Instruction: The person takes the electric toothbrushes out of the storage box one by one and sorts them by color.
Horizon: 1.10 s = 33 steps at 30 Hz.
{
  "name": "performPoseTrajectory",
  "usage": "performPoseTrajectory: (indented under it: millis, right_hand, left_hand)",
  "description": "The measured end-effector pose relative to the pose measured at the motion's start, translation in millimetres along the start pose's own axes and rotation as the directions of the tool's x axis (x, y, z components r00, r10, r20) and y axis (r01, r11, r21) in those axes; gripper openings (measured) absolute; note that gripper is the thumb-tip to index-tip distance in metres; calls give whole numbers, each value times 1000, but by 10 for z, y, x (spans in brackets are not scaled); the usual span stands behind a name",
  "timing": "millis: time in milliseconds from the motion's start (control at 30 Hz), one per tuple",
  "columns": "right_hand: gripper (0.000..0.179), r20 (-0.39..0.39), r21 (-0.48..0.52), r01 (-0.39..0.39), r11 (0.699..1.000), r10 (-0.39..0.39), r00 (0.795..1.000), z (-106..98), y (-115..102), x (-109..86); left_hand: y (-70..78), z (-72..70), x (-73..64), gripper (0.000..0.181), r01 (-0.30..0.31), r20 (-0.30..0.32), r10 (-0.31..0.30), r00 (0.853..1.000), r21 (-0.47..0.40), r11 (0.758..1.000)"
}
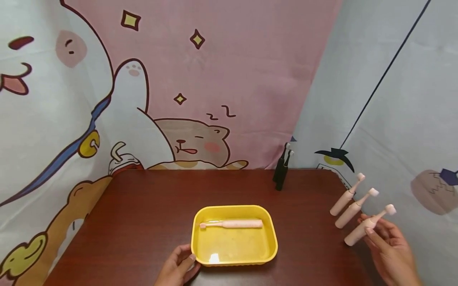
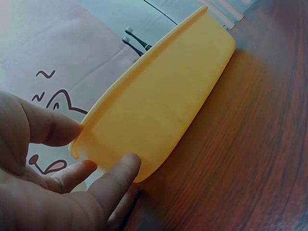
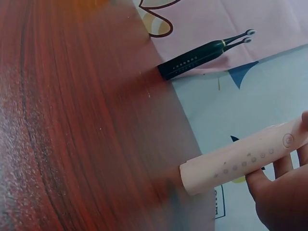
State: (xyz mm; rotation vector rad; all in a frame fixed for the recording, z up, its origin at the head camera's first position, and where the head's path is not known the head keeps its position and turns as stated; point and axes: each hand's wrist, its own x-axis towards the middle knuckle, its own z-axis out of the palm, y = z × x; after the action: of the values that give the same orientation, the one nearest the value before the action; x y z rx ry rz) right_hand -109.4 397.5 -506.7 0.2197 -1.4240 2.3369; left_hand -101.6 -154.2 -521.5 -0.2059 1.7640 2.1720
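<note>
My left hand holds the near left corner of a yellow plastic tray, thumb at the rim and fingers against the outer wall. One pink electric toothbrush lies lengthwise inside the tray, its head to the left. Over at the right side of the table, my right hand grips an upright pink electric toothbrush between thumb and fingers. In the right wrist view the button and row of marks on that toothbrush's handle face the camera. Two more pink toothbrushes stand upright just behind it.
Two black electric toothbrushes stand upright at the back of the dark red wooden table. A cartoon-printed cloth hangs behind the table and along its sides. The pink toothbrushes stand near the table's right edge.
</note>
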Motion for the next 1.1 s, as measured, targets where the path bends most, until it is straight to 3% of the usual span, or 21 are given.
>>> performPoseTrajectory:
  millis: [233, 433, 900, 1100]
  right_hand:
    - [46, 19, 74, 24, 997, -25, 999, -27, 118, 88]
    - [45, -37, 106, 51, 993, -47, 998, -67, 144, 133]
    - [41, -222, -59, 2, 998, -15, 975, -32, 174, 152]
    - [43, -240, -66, -20, 998, 4, 971, -17, 160, 137]
  left_hand:
    - [7, 12, 5, 57, -20, 8, 20, 1000, 5, 1000]
    - [-1, 10, 2, 55, -19, 14, 19, 1000, 12, 1000]
    - [-45, -4, -7, 54, -28, 20, 28, 999, -2, 1000]
    - [-31, -3, 1, 55, -35, 12, 35, 999, 7, 999]
